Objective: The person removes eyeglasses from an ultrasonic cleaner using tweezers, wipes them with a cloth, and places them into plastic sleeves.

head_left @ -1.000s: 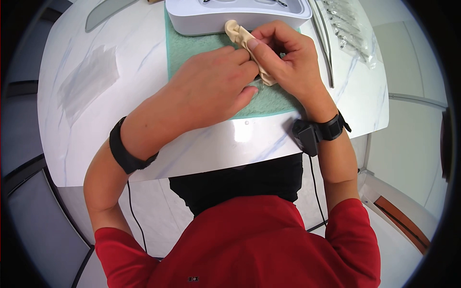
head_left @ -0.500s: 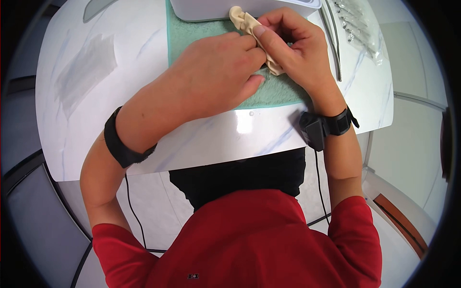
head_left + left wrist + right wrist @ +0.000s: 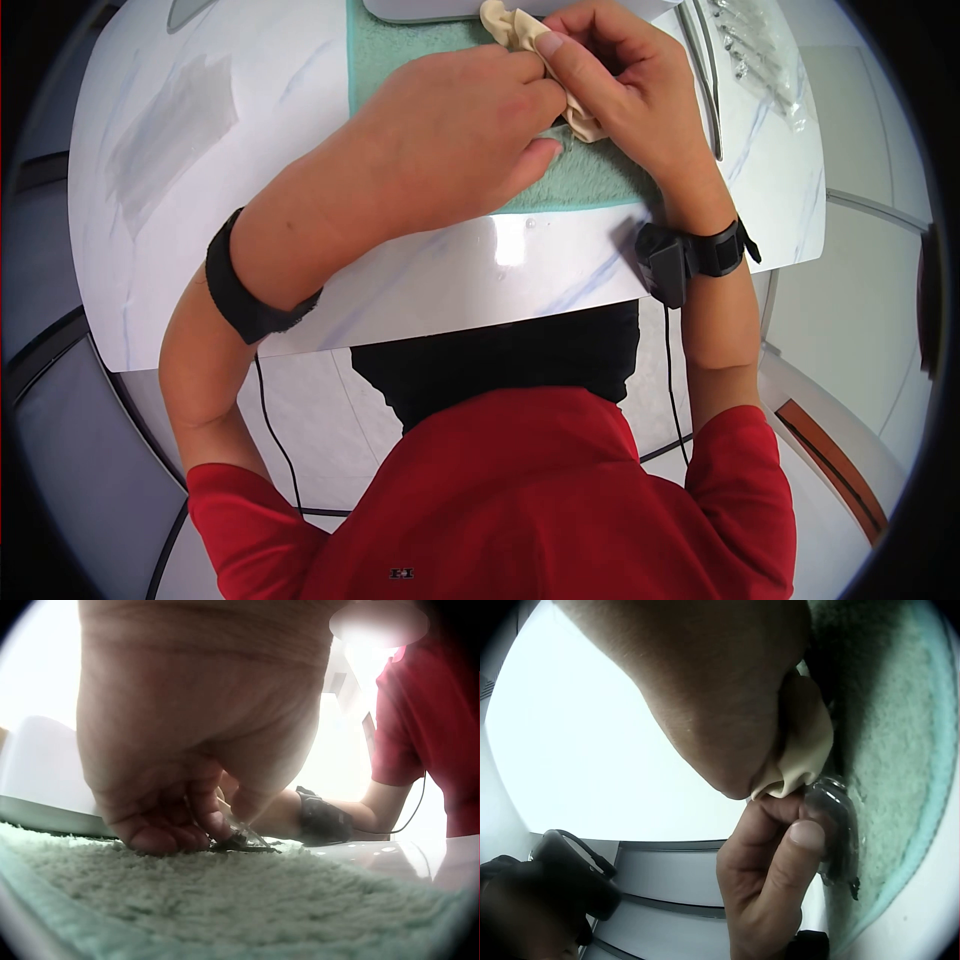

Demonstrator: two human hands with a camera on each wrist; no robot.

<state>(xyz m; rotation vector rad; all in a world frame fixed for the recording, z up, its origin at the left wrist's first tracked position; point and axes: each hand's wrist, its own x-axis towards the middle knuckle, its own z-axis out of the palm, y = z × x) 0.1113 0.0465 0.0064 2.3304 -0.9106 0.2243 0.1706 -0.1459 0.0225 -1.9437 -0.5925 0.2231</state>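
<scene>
My right hand (image 3: 645,100) pinches a crumpled beige cloth (image 3: 522,30) between thumb and fingers. Across from it, my left hand (image 3: 465,125) is turned palm down, its fingertips close against the cloth. In the right wrist view, the left thumb and fingers grip a pair of glasses (image 3: 840,825), with a clear, dark-edged lens showing beside the cloth (image 3: 806,746). The left wrist view has the glasses' thin dark parts low over the green mat (image 3: 225,900), under the left fingertips. Most of the glasses are hidden by the hands.
Beyond the mat stands a white box (image 3: 440,8). To the right lie thin grey metal rods (image 3: 712,90) and clear plastic packets (image 3: 755,60) with small parts. A translucent sheet (image 3: 170,135) lies on the left of the marbled white table (image 3: 400,300).
The head view has tilted, so the table, box and hands sit higher in the picture. Both hands keep hold in nearly the same pose, and the cloth stays between them.
</scene>
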